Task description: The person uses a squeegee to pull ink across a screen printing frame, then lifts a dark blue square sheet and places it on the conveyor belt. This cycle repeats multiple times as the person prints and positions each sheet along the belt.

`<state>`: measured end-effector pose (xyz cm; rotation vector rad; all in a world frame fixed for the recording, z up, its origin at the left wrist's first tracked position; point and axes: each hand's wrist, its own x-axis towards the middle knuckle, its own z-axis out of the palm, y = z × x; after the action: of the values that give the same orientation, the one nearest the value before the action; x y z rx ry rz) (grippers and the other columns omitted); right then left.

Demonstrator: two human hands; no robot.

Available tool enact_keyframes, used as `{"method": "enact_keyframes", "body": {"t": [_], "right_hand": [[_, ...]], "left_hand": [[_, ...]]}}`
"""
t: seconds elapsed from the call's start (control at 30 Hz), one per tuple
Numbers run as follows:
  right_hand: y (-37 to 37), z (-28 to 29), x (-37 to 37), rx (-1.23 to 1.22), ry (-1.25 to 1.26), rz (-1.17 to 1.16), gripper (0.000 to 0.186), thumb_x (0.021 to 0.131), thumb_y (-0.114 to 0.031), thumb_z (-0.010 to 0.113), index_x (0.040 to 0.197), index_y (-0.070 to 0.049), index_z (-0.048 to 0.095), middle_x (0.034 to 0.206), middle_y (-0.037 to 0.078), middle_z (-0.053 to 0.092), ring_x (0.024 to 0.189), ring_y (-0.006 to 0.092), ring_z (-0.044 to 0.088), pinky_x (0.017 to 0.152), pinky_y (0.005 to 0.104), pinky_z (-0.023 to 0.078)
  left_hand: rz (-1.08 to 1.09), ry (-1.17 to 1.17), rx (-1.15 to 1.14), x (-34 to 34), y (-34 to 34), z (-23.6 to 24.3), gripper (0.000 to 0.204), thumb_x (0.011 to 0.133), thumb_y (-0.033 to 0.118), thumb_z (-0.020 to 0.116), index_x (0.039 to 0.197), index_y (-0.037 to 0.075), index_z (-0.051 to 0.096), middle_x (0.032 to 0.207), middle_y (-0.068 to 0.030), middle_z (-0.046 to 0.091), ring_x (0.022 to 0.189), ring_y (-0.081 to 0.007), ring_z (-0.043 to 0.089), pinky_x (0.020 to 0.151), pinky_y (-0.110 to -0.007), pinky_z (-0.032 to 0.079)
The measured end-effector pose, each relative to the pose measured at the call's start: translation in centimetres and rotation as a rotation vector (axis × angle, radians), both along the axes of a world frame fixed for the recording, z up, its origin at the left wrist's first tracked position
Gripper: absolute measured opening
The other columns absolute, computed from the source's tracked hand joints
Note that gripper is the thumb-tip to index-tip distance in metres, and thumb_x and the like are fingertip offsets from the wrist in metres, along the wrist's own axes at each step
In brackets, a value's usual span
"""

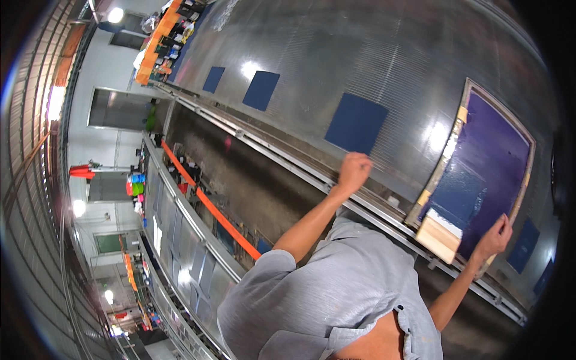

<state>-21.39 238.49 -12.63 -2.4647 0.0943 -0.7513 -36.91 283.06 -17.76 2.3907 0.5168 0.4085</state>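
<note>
A screen printing frame (531,157) with dark purple mesh lies on the long metal table at the right. My right hand (495,240) is closed on its right side rail. At the frame's near end rests a pale wooden squeegee (440,239), wet whitish paste along its upper edge; neither hand touches it. My left hand (355,172) is closed above the table's near edge, just below a flat dark blue piece (357,123). Whether its curled fingers hold anything is hidden.
Smaller blue pieces (261,90) lie further left along the table, and another blue piece (524,245) lies right of the frame. A metal rail (288,165) runs along the near edge. Behind me stands another long table (192,240) beside an orange strip (210,207).
</note>
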Motion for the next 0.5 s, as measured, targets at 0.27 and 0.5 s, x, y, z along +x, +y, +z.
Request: {"method": "enact_keyframes", "body": {"t": [0.27, 0.5], "right_hand": [[31.7, -8.7, -9.7, -0.295, 0.337, 0.286, 0.059, 0.097, -0.036, 0.061, 0.138, 0.005, 0.050, 0.148, 0.026, 0.046, 0.140, 0.0422, 0.040, 0.114, 0.0540, 0.031], [40.6, -6.7, -14.7, -0.401, 0.756, 0.252, 0.086, 0.098, -0.050, 0.054, 0.150, 0.014, 0.027, 0.161, 0.032, 0.018, 0.152, 0.0463, 0.011, 0.122, 0.0562, 0.012]], "left_hand": [[-0.117, 0.436, 0.300, -0.2, 9.6, -2.8, 0.092, 0.097, 0.050, 0.053, 0.153, -0.013, 0.018, 0.164, -0.0296, 0.009, 0.154, -0.0428, 0.002, 0.118, -0.067, 0.004], [-0.424, 0.389, 0.041, -2.1, 9.9, -0.4, 0.073, 0.087, 0.031, 0.064, 0.145, -0.008, 0.042, 0.160, -0.0316, 0.023, 0.150, -0.0486, 0.015, 0.117, -0.067, 0.016]]}}
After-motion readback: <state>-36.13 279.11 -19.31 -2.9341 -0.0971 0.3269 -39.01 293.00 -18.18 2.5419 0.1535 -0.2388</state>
